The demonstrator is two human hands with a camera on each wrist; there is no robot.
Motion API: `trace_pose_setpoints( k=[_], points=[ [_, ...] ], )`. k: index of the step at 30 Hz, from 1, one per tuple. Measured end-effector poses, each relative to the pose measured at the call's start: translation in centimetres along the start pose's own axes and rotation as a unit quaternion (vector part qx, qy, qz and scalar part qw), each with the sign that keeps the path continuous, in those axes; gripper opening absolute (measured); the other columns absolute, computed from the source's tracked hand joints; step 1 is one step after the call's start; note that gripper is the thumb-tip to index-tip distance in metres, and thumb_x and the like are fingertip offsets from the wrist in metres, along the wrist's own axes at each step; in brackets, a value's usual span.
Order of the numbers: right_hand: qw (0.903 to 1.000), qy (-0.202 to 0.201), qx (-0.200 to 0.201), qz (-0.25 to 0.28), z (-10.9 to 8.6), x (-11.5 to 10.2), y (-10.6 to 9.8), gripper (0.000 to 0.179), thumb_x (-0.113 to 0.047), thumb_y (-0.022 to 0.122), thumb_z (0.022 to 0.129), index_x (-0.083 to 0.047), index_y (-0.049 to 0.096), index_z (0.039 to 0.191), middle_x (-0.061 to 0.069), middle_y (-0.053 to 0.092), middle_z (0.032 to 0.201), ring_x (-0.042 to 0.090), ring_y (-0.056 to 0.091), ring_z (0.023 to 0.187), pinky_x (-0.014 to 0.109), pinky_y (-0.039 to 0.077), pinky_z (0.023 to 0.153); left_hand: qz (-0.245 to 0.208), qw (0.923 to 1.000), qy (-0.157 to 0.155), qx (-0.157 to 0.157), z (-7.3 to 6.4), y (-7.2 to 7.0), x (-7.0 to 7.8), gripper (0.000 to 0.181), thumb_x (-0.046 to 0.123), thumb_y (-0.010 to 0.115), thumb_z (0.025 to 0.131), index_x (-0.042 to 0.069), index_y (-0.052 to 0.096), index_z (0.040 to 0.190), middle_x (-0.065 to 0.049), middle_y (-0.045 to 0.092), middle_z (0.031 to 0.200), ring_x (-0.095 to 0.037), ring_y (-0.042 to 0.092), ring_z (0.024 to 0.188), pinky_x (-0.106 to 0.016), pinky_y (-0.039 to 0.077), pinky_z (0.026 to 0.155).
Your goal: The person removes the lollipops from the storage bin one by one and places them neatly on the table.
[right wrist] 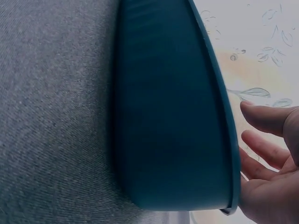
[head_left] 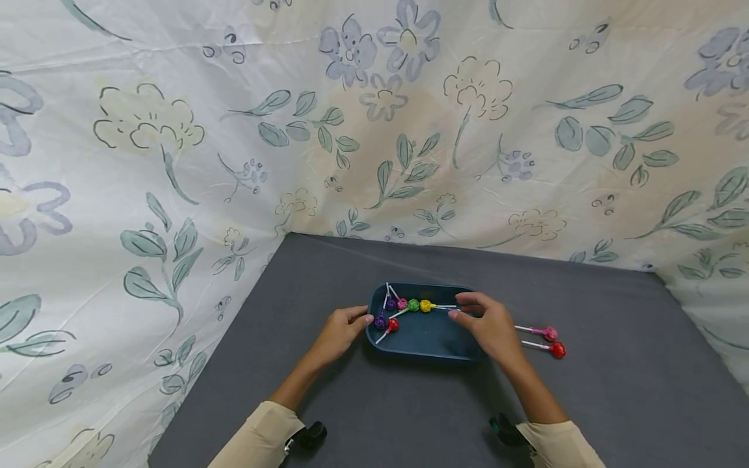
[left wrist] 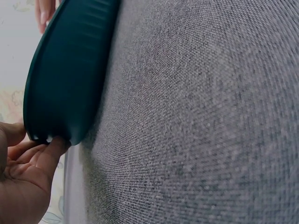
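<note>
Dark-blue, the tray [head_left: 433, 337] holds six visible lollipops [head_left: 413, 305] — the two outside [head_left: 550, 334] apparently left to add — its left end gripped by the left hand [head_left: 341, 333], the right hand [head_left: 491, 327] loosely spread at the other.

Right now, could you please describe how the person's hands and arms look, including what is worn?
The left hand and right hand are bare. The left sleeve and right sleeve are plain beige. A small black device shows beside the left one, another dark device beside the right; their details are unclear.
</note>
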State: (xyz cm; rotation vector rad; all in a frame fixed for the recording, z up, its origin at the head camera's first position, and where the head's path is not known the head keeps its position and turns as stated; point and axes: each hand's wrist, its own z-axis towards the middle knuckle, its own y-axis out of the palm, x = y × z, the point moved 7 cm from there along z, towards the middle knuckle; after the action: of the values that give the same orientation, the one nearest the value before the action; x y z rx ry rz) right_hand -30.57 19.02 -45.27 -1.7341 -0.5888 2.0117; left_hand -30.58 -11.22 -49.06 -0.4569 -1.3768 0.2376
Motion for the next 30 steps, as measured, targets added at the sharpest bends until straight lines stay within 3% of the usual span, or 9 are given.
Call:
trace_pose_setpoints(
  k=[9,30],
  points=[
    [0.9998,-0.003,0.002,-0.021,0.9,-0.2,0.9,0.045,-0.025,0.081,0.096,-0.006,0.070,0.136,0.020,0.073,0.130,0.038,0.065,0.124,0.059,0.050,0.103,0.001,1.0000,0.002,-0.001,0.1,-0.1,0.0,0.039,0.018,0.063,0.108,-0.007,0.066,0.139,-0.019,0.071,0.135,-0.028,0.065,0.127,-0.053,0.052,0.109],
    [0.9997,0.007,-0.015,-0.018,2.7,0.0,3.1,0.043,-0.020,0.079,0.097,-0.004,0.069,0.135,0.022,0.071,0.133,0.039,0.063,0.126,0.059,0.050,0.105,0.002,1.0000,0.006,-0.007,-0.2,-0.1,0.0,0.041,0.021,0.063,0.109,-0.006,0.066,0.139,-0.020,0.069,0.138,-0.032,0.064,0.131,-0.055,0.049,0.112]
  ],
)
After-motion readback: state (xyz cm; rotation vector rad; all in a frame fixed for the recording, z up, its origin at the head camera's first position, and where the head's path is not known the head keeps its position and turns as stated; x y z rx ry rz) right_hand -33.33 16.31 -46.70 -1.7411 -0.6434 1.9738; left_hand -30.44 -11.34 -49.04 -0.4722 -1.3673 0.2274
